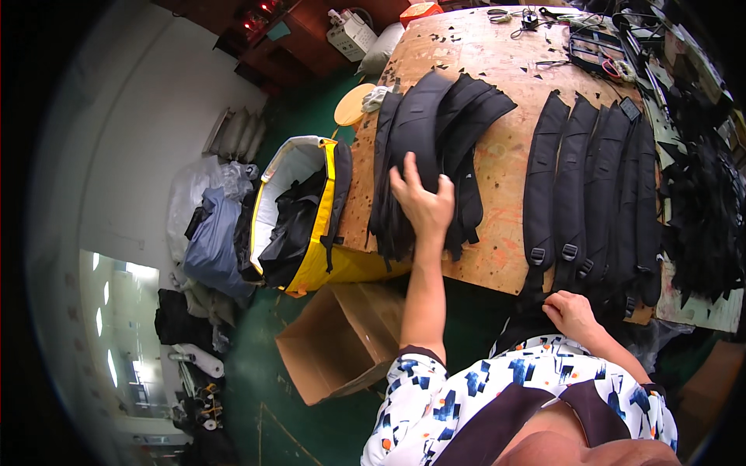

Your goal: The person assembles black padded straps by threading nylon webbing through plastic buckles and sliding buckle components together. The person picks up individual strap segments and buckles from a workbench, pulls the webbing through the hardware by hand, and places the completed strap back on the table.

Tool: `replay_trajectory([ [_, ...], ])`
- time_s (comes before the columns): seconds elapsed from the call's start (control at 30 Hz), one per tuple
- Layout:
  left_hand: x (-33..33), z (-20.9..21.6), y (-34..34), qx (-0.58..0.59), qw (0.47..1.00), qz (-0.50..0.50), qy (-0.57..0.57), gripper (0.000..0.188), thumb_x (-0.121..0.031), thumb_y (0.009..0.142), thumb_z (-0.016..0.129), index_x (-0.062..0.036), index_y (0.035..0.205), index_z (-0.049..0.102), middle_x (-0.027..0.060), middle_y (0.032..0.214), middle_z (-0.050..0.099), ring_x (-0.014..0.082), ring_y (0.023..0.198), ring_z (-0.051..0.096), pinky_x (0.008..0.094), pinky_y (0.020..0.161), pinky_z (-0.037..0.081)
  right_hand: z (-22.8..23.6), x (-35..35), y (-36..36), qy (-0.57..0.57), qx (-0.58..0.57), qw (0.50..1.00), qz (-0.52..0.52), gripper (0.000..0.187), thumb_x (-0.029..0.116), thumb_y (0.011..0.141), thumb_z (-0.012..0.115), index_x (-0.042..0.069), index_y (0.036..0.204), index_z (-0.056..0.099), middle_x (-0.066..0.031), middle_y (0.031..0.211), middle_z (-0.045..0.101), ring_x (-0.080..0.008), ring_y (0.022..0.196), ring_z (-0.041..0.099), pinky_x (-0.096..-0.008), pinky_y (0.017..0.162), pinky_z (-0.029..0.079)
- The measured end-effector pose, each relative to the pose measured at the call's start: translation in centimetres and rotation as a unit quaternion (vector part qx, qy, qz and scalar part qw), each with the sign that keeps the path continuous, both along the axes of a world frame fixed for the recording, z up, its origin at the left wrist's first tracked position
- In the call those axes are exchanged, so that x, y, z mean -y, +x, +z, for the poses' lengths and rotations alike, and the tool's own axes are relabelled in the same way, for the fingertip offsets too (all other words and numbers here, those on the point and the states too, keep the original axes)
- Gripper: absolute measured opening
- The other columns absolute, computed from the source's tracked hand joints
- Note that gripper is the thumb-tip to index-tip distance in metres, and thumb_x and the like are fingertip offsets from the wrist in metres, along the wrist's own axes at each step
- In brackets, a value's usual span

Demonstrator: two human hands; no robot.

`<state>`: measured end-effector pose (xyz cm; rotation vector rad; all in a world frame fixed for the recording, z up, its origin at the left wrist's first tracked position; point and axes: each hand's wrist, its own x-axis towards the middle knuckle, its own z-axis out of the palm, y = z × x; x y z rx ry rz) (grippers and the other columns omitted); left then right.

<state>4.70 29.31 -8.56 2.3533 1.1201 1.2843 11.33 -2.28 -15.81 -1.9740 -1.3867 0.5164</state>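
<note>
A pile of black padded shoulder straps [416, 128] lies on the left part of the wooden table. My left hand [423, 203] is over it, fingers and thumb spread, at the lower part of the topmost strap. To the right, a second row of black shoulder straps [571, 182] lies side by side, with buckles [569, 252] at their near ends. My right hand [573, 314] is at the table's near edge, just below those buckles. Its fingers are curled together beside dark material; what is between them is hidden.
The wooden table [497, 233] carries scattered black scraps, scissors [499, 15] and a black tray [597, 50] at its far end. Left of it stand a yellow bag [311, 268] with black material inside and an open cardboard box [326, 349]. Black strips [703, 210] are heaped at right.
</note>
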Motion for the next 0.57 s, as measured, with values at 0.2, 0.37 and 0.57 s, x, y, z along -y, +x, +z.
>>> replay_trajectory([
  [0.2, 7.4, -6.3, 1.8, -0.117, 0.986, -0.094, -0.067, 0.065, -0.021, 0.07, 0.069, -0.0085, 0.129, 0.046, 0.03, 0.13, 0.034, 0.0445, 0.108, 0.044, 0.0457, 0.093, 0.04, 0.6, -0.7, -0.1, 0.001, -0.004, 1.0, 0.01, 0.012, 0.014, 0.08, 0.063, 0.003, 0.079, 0.064, -0.0112, 0.074, 0.06, -0.0285, 0.066, 0.061, -0.0375, 0.06, 0.048],
  [0.37, 8.3, -9.6, 1.0, -0.272, 0.955, -0.071, -0.099, 0.062, -0.035, 0.074, 0.069, -0.0092, 0.127, 0.05, 0.0255, 0.132, 0.037, 0.0394, 0.113, 0.043, 0.0436, 0.092, 0.041, 0.3, -0.6, -0.1, -0.011, -0.006, 1.0, 0.003, 0.012, 0.014, 0.08, 0.063, 0.003, 0.08, 0.065, -0.0111, 0.074, 0.06, -0.0283, 0.066, 0.061, -0.0371, 0.06, 0.049],
  [0.57, 6.0, -0.2, 0.2, -0.108, 0.893, -0.22, -0.378, 0.05, -0.038, 0.075, 0.07, -0.0097, 0.116, 0.06, 0.0206, 0.126, 0.05, 0.0309, 0.12, 0.044, 0.0429, 0.096, 0.039, 0.0, -0.2, -0.3, -0.049, 0.001, 0.999, 0.014, 0.012, 0.015, 0.081, 0.063, 0.004, 0.081, 0.066, -0.0113, 0.075, 0.061, -0.0284, 0.067, 0.062, -0.0368, 0.061, 0.049],
])
